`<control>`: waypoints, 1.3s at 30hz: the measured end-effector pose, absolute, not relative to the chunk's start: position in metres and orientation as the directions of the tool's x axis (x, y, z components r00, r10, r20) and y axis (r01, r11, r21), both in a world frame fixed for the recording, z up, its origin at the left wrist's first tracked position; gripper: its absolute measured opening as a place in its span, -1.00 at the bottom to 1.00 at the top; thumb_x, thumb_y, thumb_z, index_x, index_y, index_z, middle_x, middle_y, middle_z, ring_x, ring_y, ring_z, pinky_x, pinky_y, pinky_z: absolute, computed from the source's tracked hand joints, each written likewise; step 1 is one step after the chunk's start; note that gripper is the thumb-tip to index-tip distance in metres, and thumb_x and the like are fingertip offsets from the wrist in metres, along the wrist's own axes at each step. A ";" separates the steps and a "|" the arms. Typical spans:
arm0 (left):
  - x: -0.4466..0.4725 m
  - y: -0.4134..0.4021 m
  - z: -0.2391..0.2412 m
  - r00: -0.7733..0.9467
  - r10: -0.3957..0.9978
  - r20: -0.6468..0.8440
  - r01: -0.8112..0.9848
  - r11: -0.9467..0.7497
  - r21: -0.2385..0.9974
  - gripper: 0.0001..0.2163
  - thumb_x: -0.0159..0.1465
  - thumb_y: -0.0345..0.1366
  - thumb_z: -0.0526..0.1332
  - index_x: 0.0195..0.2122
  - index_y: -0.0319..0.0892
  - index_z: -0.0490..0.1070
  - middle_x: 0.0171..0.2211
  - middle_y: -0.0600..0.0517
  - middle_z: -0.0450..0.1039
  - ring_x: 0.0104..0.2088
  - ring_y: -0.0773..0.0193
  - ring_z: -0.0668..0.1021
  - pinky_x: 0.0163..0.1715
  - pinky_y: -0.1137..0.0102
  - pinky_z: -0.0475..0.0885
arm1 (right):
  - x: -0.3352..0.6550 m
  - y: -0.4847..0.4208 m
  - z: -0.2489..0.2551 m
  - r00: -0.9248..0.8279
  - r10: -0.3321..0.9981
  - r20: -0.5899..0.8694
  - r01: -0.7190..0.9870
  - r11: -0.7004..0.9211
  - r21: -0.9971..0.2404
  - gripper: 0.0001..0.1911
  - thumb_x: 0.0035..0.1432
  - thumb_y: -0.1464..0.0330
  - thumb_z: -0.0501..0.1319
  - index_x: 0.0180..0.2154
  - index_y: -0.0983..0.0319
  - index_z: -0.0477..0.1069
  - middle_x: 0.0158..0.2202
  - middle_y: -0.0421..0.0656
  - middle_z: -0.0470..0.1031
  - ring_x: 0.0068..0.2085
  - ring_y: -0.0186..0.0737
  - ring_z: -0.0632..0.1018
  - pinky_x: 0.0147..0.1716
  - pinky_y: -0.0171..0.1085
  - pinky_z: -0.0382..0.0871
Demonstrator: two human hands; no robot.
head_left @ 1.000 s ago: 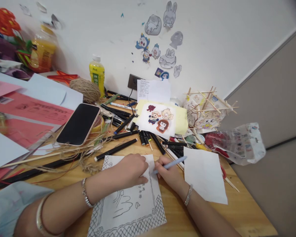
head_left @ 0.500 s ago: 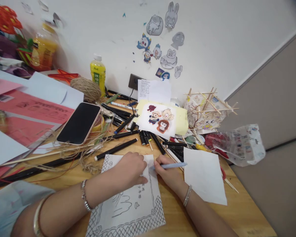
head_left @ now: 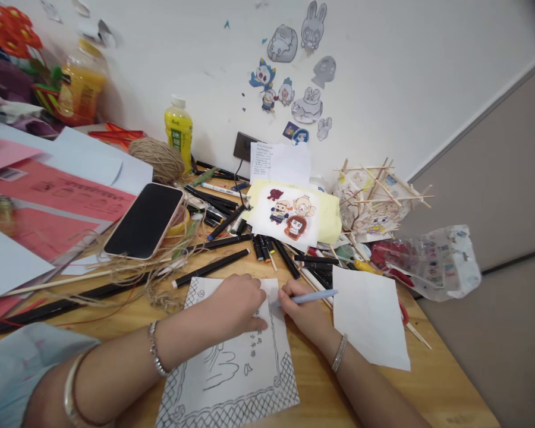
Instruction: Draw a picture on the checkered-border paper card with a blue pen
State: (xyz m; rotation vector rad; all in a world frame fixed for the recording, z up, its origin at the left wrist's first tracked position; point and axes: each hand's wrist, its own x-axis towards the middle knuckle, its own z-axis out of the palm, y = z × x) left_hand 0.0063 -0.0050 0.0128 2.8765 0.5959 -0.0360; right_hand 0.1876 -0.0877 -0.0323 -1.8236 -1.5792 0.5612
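A drawing sheet lies in front of me, with a cross-hatched border, black line drawing and a few written characters. My left hand rests across its upper part, fingers bent, the thumb apart from them; I see nothing in it. Part of the drawing is hidden beneath that hand and forearm. At the sheet's upper right edge, my right hand is closed around a light blue pen. The pen slants, its tip end close to the paper; whether it touches cannot be made out.
Right of my hand lies a blank white sheet. Black markers are scattered behind the drawing, near coloured cartoon cutouts. Leftward are a phone, loose twine, a twine ball and a yellow bottle. A stick lantern stands back right.
Both hands keep nearly the same place on the sheet, and the pen stays in my right hand. The view has shifted very slightly.
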 end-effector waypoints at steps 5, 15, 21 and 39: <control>0.006 -0.006 0.014 0.916 0.395 -0.067 0.400 -0.894 0.203 -0.72 0.17 -0.08 0.35 -0.37 -0.24 0.53 -0.35 -0.11 0.52 -0.28 0.00 0.56 -0.34 0.29 0.35 | 0.188 -0.087 -0.035 0.199 0.978 0.063 0.645 -0.083 -0.760 -0.65 0.20 0.23 0.12 -0.58 0.16 0.14 -0.61 -0.31 0.29 -0.50 -0.27 0.34 -0.49 -0.31 0.13; 0.005 -0.005 0.014 0.919 0.391 -0.043 0.391 -0.897 0.204 -0.71 0.15 -0.07 0.36 -0.38 -0.25 0.53 -0.36 -0.13 0.53 -0.29 -0.02 0.56 -0.35 0.29 0.36 | 0.186 -0.088 -0.030 0.226 0.969 0.102 0.723 -0.097 -0.684 -0.63 0.24 0.20 0.08 -0.59 0.16 0.18 -0.58 -0.29 0.33 -0.46 -0.25 0.39 -0.43 -0.30 0.20; 0.006 -0.006 0.016 0.916 0.395 -0.075 0.402 -0.897 0.183 -0.71 0.17 -0.07 0.34 -0.35 -0.25 0.54 -0.32 -0.13 0.53 -0.27 0.01 0.57 -0.32 0.30 0.39 | 0.186 -0.089 -0.030 0.200 0.973 0.111 0.739 -0.075 -0.670 -0.64 0.23 0.21 0.09 -0.58 0.16 0.16 -0.58 -0.29 0.32 -0.48 -0.26 0.37 -0.47 -0.30 0.15; 0.005 -0.005 0.016 0.922 0.386 -0.041 0.386 -0.901 0.199 -0.73 0.15 -0.09 0.36 -0.38 -0.24 0.53 -0.37 -0.11 0.52 -0.29 0.01 0.56 -0.36 0.31 0.36 | 0.191 -0.087 -0.040 0.240 0.969 0.053 0.626 -0.113 -0.772 -0.65 0.22 0.23 0.09 -0.60 0.15 0.18 -0.67 -0.30 0.33 -0.56 -0.27 0.39 -0.51 -0.31 0.23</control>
